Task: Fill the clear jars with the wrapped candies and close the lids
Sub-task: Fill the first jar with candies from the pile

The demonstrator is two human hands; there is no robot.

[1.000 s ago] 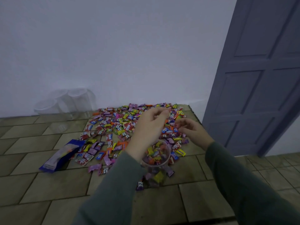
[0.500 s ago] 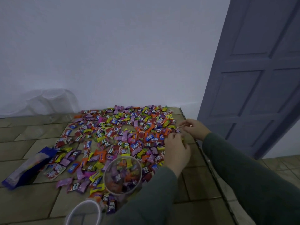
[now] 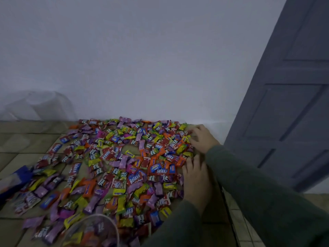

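Both hands on candies | fingers flat, spread | jar near, partly filled

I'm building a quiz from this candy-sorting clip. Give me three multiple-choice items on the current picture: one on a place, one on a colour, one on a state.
1. Where is the clear jar?
A. bottom edge, left of the forearms
B. against the door
C. on a shelf

2. What colour is the door?
A. red
B. blue-grey
C. yellow

3. How does the jar stand?
A. lidded and empty
B. open with candies inside
C. tipped over

Answers:
1 A, its rim shows at the lower edge amid the wrapped candies.
2 B, its panels are blue-grey.
3 B, no lid on the rim, wrappers visible through it.

Both the left hand and right hand rest at the pile's right edge.
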